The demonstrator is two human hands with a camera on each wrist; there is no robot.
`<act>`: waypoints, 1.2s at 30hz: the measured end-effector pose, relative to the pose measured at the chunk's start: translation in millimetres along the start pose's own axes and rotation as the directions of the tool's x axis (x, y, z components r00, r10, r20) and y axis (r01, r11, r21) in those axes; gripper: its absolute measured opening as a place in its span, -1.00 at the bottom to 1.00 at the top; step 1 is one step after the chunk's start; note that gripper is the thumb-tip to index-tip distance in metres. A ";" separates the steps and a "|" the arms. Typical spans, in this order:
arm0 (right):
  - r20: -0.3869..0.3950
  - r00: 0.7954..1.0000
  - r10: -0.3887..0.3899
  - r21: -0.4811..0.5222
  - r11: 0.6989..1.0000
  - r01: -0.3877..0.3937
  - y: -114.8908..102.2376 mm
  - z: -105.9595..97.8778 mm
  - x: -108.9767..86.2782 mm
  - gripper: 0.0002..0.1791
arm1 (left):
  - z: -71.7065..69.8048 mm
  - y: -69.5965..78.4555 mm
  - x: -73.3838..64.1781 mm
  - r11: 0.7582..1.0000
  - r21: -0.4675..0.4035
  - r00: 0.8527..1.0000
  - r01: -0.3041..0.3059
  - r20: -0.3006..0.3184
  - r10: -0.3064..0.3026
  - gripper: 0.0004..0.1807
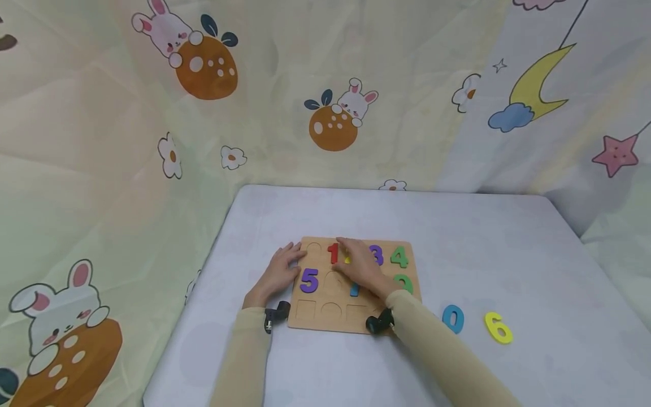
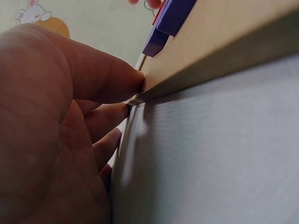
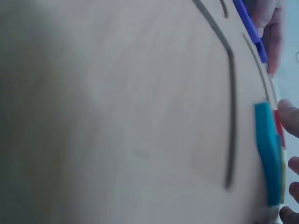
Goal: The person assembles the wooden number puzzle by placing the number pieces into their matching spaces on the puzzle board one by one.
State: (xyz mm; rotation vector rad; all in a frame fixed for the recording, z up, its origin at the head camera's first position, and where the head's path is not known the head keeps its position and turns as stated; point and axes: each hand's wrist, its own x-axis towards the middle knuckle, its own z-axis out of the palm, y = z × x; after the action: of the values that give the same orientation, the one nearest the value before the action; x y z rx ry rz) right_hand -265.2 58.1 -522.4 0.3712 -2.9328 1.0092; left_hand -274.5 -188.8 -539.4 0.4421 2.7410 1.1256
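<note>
A wooden number puzzle board lies on the table. My left hand is at its left edge, fingers fairly straight. The left wrist view shows the thumb touching the board's corner, with other fingers beside the edge. My right hand reaches across the upper row, thumb and fingers apart. A yellow number, mostly hidden, shows between them, right of the red 1. The blue 7 is partly covered by that hand. In the right wrist view, fingertips appear beyond this blue piece.
The purple 5, purple 3, green 4 and another green number sit on the board. Several recesses show bare wood. A blue 0 and a yellow 6 lie on the table to the right.
</note>
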 end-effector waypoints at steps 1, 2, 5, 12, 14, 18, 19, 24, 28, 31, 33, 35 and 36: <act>-0.002 1.000 -0.006 0.009 1.000 0.006 1.2 -2.7 -1.9 -0.24 | 0.0 0.1 -0.3 1.000 -0.006 1.000 0.000 0.001 0.000 -0.49; -0.003 1.000 -0.004 0.011 1.000 0.004 2.2 -5.8 -3.9 -0.25 | 0.0 0.1 -0.4 1.000 -0.010 1.000 -0.001 0.003 0.001 -0.49; -0.016 1.000 -0.014 0.007 1.000 0.014 4.5 -18.2 -10.9 -0.29 | -0.3 0.1 -0.4 1.000 -0.009 1.000 -0.018 0.003 0.018 -0.49; 0.075 0.997 -0.013 0.051 0.999 0.009 14.7 -63.9 -39.0 -0.33 | -0.9 -1.8 2.5 1.000 0.005 1.000 -0.010 0.005 0.010 -0.49; 0.075 0.997 -0.010 0.033 0.999 0.007 22.9 -74.7 -47.7 -0.33 | -0.5 -1.8 2.9 1.000 0.001 1.000 0.000 0.006 0.000 -0.49; 0.055 0.998 0.037 -0.005 0.999 -0.037 42.0 -92.8 -67.3 -0.34 | 1.1 -2.8 4.3 1.000 0.008 1.000 -0.008 0.006 0.008 -0.49; 0.050 0.998 0.043 -0.009 0.999 -0.043 47.7 -96.6 -72.3 -0.34 | 1.7 -2.9 4.5 1.000 0.010 1.000 -0.010 0.007 0.009 -0.49; 0.025 0.995 0.100 -0.035 0.994 -0.100 74.4 -111.8 -98.0 -0.35 | 3.1 -3.8 4.8 1.000 0.017 1.000 -0.008 0.007 0.008 -0.49; -0.003 0.992 0.122 -0.032 0.992 -0.122 91.6 -119.3 -115.9 -0.34 | 2.8 -4.3 5.0 1.000 0.016 1.000 -0.012 0.000 0.012 -0.49; -0.024 0.992 0.125 -0.033 0.991 -0.126 102.0 -123.7 -127.1 -0.34 | 2.7 -4.8 5.3 1.000 0.013 1.000 -0.017 -0.006 0.017 -0.49; -0.036 0.990 0.139 -0.034 0.990 -0.140 108.2 -127.0 -134.0 -0.34 | 2.8 -5.2 5.6 1.000 0.014 1.000 -0.022 -0.007 0.022 -0.49; -0.045 0.986 0.163 -0.039 0.986 -0.165 113.8 -130.2 -140.7 -0.35 | 3.1 -5.5 5.8 1.000 0.017 1.000 -0.023 -0.003 0.023 -0.49; -0.050 0.983 0.174 -0.045 0.983 -0.176 116.5 -131.8 -143.9 -0.36 | 3.3 -5.5 5.9 1.000 0.017 1.000 -0.023 -0.002 0.023 -0.49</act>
State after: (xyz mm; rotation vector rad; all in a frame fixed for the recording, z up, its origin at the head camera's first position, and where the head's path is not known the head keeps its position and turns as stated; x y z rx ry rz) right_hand -159.9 258.5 -502.0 0.0878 -2.9840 0.9465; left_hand -280.5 -188.5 -545.8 0.4754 2.7567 1.1091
